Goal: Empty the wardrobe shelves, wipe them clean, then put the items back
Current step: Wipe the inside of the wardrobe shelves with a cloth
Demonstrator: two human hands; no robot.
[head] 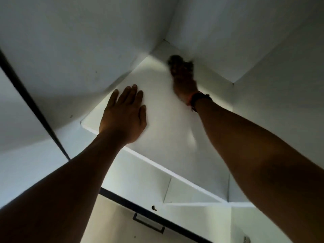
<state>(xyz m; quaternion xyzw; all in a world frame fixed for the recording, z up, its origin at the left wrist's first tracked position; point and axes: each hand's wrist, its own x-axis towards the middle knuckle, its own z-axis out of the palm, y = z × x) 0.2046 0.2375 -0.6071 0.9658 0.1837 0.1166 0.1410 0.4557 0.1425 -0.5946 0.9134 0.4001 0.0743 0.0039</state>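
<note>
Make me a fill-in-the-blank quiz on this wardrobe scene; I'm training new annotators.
1. The left hand lies ____ on the white shelf, fingers straight.
2. The right hand, blurred, has a dark cloth near the shelf's back ____.
3. A dark band circles the ____ wrist.
Missing words: flat; corner; right.

Dim, cool light is brightest on the shelf [163,123] beside the right hand [184,79], itself motion-blurred with its dark cloth [175,60]; frame edges bow.
</note>
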